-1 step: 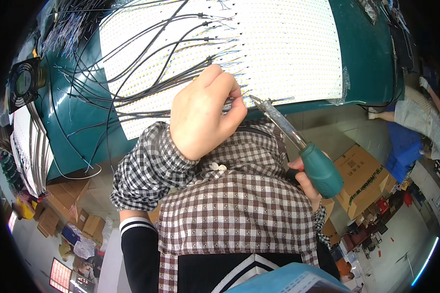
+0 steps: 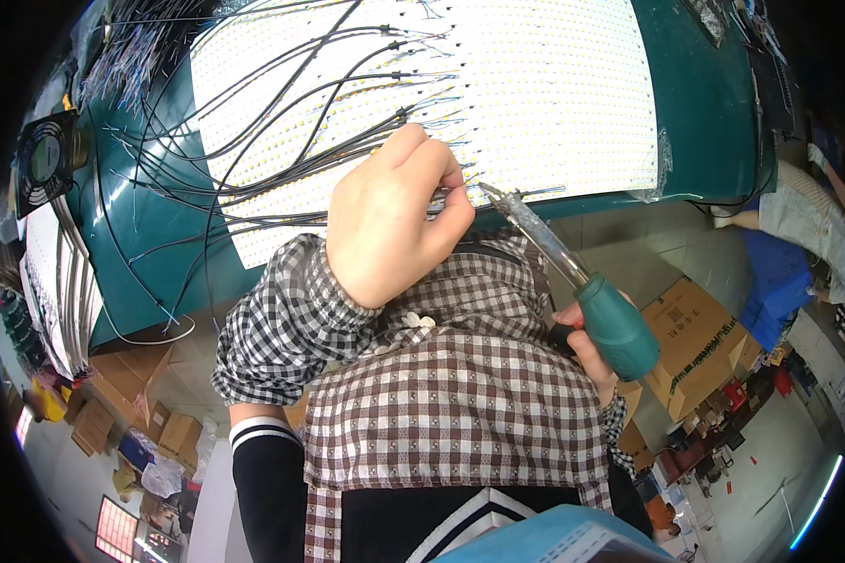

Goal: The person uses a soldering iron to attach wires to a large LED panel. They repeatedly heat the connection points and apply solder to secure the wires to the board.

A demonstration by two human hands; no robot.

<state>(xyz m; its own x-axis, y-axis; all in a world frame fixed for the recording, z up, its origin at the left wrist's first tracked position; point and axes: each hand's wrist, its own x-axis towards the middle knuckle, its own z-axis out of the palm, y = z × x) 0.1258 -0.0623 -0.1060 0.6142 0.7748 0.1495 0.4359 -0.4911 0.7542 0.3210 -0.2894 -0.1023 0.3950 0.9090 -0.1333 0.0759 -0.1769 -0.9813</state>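
Big white LED panel (image 2: 535, 94) lies on the green bench (image 2: 704, 113), black wires (image 2: 282, 122) fanned across it. Left hand (image 2: 390, 220) is curled at the panel's near edge, pinching wire ends. Right hand (image 2: 596, 352) grips the teal-handled soldering iron (image 2: 573, 281), tip w/ the joint just beside the left fingertips. Best to keep the wire pinned & the tip steady, clear of skin.

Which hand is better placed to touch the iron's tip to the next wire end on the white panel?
Right. The right hand already grips the teal-handled soldering iron, its tip at the edge of the white LED panel. The left hand is busy pinching thin black wires there.
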